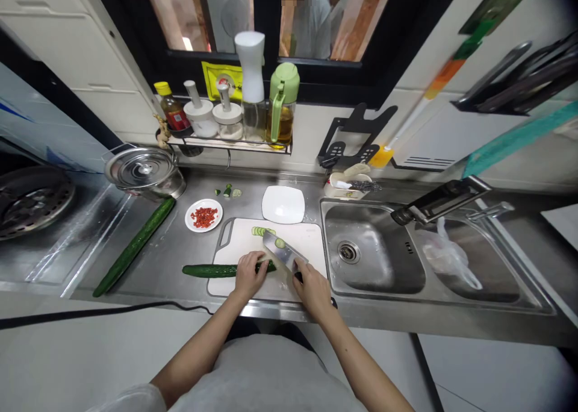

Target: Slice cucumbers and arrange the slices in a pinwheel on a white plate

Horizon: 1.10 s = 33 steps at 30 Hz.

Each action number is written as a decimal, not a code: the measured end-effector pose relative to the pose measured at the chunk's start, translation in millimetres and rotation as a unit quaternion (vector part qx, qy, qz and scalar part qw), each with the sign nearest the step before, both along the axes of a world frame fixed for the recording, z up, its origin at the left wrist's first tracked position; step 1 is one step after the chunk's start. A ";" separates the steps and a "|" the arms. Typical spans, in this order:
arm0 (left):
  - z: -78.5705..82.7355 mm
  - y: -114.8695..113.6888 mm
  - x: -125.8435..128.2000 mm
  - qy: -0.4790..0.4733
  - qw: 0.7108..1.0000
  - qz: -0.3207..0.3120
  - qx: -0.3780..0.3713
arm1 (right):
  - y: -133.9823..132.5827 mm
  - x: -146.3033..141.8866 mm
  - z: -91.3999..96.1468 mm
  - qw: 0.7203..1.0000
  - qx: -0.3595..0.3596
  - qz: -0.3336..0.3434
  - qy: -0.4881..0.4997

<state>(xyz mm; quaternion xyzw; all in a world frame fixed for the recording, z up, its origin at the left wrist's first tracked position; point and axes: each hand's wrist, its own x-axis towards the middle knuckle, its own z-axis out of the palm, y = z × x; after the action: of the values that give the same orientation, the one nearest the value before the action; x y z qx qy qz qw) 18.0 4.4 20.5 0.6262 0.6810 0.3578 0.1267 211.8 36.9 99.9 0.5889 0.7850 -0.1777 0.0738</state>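
Observation:
My left hand (250, 274) is closed over the right part of a long green cucumber (208, 271), which lies across the white cutting board (293, 290) and sticks out past its left edge. In my right hand (313, 284) is the handle of a kitchen knife (280, 254). Its broad blade is tilted above the board, just right of the cucumber's cut end, and a round cucumber slice (280, 243) clings to it. Several thin cucumber slices (259, 231) lie in a row near the board's far edge.
A small plate (190, 225) of chopped red pieces and a white dish (283, 204) stand behind the board. Another cucumber (135, 247) lies left, by a lidded steel pot (149, 174). Right is a double sink (379, 249). Bottles line a wall rack (253, 144).

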 end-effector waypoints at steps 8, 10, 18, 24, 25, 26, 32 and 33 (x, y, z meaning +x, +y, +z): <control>38.8 42.2 6.4 0.044 0.999 -0.003 -0.028 | -3.6 1.9 -2.1 0.996 0.053 0.057 -0.049; 46.4 53.8 5.6 0.066 0.996 -0.039 -0.045 | -3.9 3.5 -0.2 0.995 0.061 0.065 -0.051; 49.4 64.2 8.3 0.049 0.989 -0.107 -0.084 | -5.1 12.9 -1.2 0.993 0.061 0.078 -0.065; 41.0 70.1 8.8 -0.036 0.986 0.004 -0.166 | -7.9 31.8 -7.4 0.997 0.029 0.029 -0.067; 38.9 72.7 7.2 -0.050 0.981 0.038 -0.181 | -8.6 36.1 -8.2 0.997 0.024 0.015 -0.067; 36.7 75.5 5.5 -0.061 0.977 0.066 -0.196 | -9.4 40.3 -9.1 0.997 0.021 0.001 -0.068; 25.0 93.0 3.7 -0.097 0.963 0.091 -0.232 | -15.2 56.0 -14.8 0.996 0.013 -0.041 -0.073; 23.5 95.7 4.4 -0.100 0.963 0.090 -0.233 | -16.1 56.6 -15.2 0.996 0.013 -0.044 -0.071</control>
<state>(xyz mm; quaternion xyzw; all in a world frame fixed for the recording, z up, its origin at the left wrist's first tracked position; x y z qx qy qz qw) 22.4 100.1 44.1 0.4761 0.7830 0.2606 0.3037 268.5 20.8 84.7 0.6346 0.7535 -0.1285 0.1140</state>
